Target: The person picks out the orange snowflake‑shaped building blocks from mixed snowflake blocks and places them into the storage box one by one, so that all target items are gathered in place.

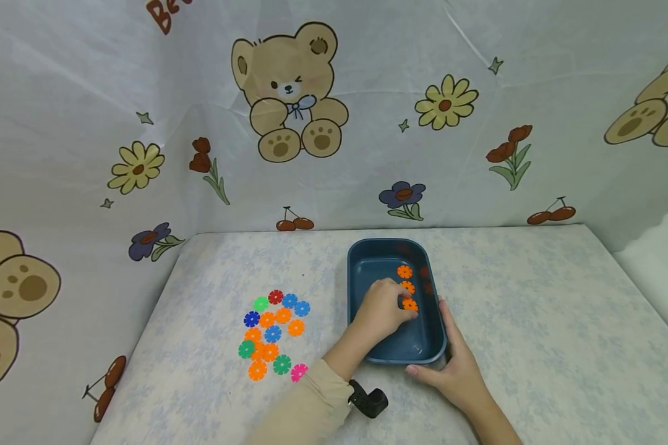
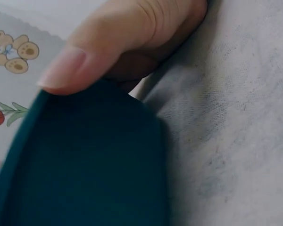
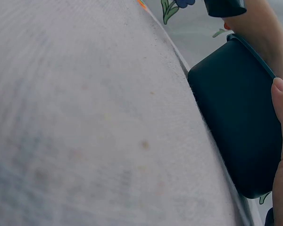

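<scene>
Letters "Be" in red show on the backdrop (image 1: 167, 15). Your left hand (image 1: 381, 309) pinches an orange disc (image 1: 410, 304) inside the blue tray (image 1: 362, 259); your right hand (image 1: 451, 364) clasps its near corner.

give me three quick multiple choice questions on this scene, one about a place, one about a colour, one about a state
1. Where does the loose heap of flat plastic flower-shaped discs lie?
A. on the table left of the tray
B. inside the tray
C. right of the tray

2. What colour are the discs inside the dark blue plastic tray?
A. green
B. orange
C. pink

3. What is the right hand doing?
A. hanging in the air
B. lying flat on the table far from the tray
C. holding the tray's near right corner

Answers: 1 A, the heap sits on the cloth beside the tray; 2 B, orange discs show by the left hand; 3 C, its fingers wrap the corner.
</scene>
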`<action>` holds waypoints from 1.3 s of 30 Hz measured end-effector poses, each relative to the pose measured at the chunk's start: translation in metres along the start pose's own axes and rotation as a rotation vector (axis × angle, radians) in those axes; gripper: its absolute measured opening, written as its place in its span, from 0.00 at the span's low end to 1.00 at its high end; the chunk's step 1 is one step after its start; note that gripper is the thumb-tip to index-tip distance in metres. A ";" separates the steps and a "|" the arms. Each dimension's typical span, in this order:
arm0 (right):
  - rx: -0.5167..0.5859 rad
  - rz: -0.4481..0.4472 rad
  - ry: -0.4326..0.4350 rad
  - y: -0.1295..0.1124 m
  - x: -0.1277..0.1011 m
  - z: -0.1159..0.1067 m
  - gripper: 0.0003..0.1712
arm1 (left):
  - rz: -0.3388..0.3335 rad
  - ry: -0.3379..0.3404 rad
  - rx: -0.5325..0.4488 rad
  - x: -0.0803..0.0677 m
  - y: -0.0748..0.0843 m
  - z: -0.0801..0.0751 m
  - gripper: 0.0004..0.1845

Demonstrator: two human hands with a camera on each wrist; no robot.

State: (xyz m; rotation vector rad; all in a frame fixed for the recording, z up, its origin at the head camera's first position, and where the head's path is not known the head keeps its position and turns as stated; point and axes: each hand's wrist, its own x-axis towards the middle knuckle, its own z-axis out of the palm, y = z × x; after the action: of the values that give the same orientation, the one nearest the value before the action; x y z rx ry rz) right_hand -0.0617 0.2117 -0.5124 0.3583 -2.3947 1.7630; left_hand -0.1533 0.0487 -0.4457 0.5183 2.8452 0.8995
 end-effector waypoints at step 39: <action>-0.051 -0.001 0.016 0.000 0.001 0.001 0.76 | 0.114 0.040 -0.173 -0.015 -0.007 -0.026 0.23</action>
State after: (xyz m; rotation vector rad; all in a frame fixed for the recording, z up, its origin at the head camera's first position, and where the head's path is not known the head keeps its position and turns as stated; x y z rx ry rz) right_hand -0.0625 0.2107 -0.5122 0.3372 -2.4226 1.6948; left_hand -0.1464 0.0240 -0.4290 0.6532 2.7615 1.1748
